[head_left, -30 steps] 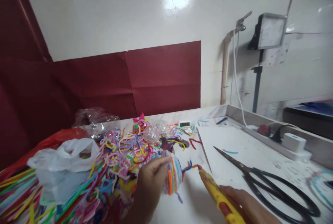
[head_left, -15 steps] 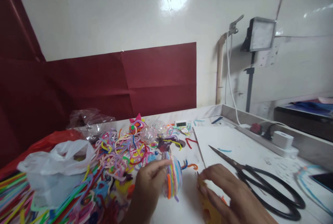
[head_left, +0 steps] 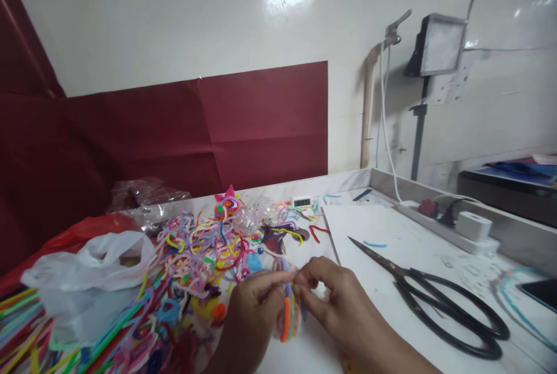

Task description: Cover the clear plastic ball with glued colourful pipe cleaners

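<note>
My left hand (head_left: 255,307) is closed round the left side of a rounded bundle wound with striped pipe cleaners (head_left: 288,319), in orange, yellow, pink and pale blue. From the right, my right hand (head_left: 333,290) reaches over; thumb and forefinger are pinched at the bundle's upper edge on a pipe cleaner, its tip hidden by the fingers. The two hands' fingertips nearly meet there. Part of a yellow piece (head_left: 349,366) shows below my right wrist. Large black-handled scissors (head_left: 429,290) lie to the right, blades partly apart.
A heap of curled pipe cleaners (head_left: 195,258) covers the table's left. A white plastic bag (head_left: 87,281) sits among straight pipe cleaners. Behind are clear sequined balls (head_left: 248,220) and a small digital clock (head_left: 301,202). A power strip (head_left: 467,246) runs along the right edge.
My right hand has left the yellow piece and moved left and up to the bundle, where its fingers now pinch. My left hand keeps its hold. The view has shifted slightly.
</note>
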`<act>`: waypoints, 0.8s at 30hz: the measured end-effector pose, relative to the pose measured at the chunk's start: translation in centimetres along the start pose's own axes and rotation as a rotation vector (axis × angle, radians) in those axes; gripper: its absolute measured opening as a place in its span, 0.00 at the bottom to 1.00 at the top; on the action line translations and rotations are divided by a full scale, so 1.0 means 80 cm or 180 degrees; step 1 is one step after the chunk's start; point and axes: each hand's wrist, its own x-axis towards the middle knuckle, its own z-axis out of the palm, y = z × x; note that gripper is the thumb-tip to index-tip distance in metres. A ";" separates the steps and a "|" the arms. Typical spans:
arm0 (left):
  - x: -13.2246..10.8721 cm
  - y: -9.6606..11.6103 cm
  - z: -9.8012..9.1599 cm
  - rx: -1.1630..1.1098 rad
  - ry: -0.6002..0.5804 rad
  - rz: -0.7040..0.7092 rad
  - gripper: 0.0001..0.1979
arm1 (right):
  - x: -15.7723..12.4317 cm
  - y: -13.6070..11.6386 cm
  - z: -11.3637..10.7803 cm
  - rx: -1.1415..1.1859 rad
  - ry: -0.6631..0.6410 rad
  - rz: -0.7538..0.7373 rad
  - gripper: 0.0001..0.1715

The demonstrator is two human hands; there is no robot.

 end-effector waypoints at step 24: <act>-0.002 0.007 0.004 0.0283 -0.0066 0.0191 0.17 | 0.001 -0.002 0.006 -0.0159 0.0085 -0.0077 0.10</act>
